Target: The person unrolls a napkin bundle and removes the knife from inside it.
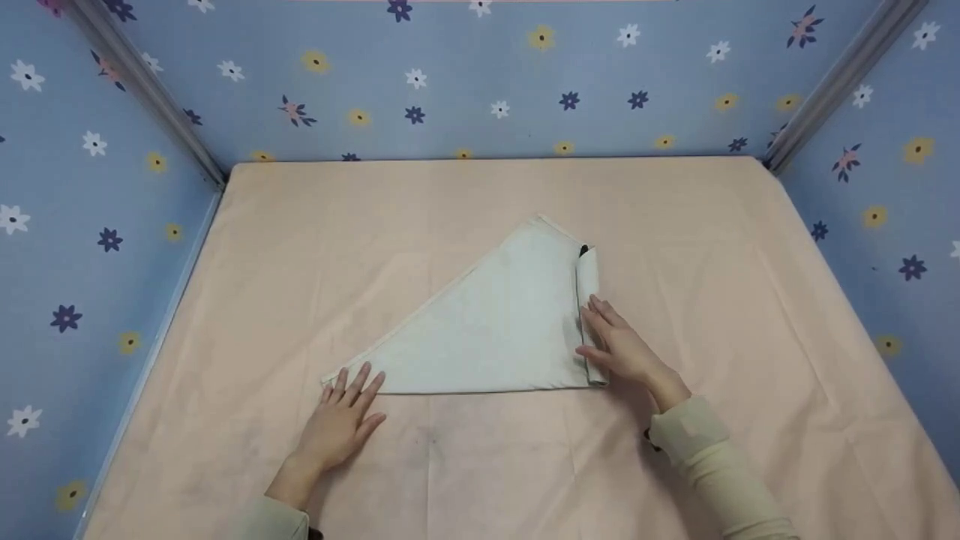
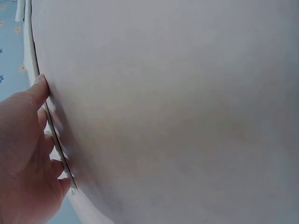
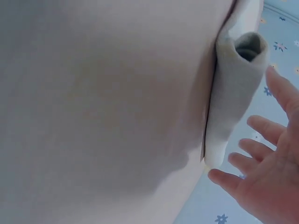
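A pale mint-white cloth (image 1: 487, 322) lies folded into a roughly triangular shape, its long straight edge toward me. Along its right side runs a rolled-up band (image 1: 589, 274), and the right wrist view shows the hollow end of that roll (image 3: 233, 88). My left hand (image 1: 337, 427) rests with spread fingers on the pointed left corner, thumb off the cloth. On the lower half of the roll lies my right hand (image 1: 626, 349), fingers extended and touching it. Neither hand grips anything. Whatever lies inside the folds is hidden.
Under the cloth is a table with a peach covering (image 1: 675, 225), lightly creased. Blue flowered panels (image 1: 465, 75) enclose the back and both sides, with grey posts (image 1: 142, 82) at the rear corners.
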### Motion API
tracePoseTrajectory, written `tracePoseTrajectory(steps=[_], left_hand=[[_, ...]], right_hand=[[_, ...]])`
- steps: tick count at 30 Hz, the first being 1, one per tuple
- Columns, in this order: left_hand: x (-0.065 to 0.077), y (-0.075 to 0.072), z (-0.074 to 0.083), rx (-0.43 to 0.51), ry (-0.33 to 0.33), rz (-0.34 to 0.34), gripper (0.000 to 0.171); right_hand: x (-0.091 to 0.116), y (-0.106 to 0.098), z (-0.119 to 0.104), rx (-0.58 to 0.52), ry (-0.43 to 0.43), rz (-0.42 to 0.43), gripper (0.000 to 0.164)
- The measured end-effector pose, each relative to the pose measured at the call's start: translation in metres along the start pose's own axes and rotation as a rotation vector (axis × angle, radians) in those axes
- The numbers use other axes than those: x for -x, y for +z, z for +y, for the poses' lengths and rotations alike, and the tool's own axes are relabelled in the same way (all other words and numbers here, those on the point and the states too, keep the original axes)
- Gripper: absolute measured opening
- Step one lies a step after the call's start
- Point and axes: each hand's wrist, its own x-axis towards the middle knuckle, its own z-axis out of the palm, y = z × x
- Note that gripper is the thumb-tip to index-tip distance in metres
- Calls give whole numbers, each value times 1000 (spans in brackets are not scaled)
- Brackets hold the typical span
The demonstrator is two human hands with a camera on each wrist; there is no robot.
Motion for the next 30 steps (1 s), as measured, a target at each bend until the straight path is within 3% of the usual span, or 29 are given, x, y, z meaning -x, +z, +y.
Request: tracePoseTrajectory(steps=[8, 17, 30], left_hand=[[0, -2, 1, -7, 11, 2, 57], [0, -1, 1, -11, 40, 63, 56], [-1, 0, -1, -12, 12, 4, 57]], right_hand=[[-6, 10, -5, 98, -11, -47, 72], [-9, 16, -8, 144, -3, -101, 74], [-8, 15, -4, 252, -3, -131, 74]])
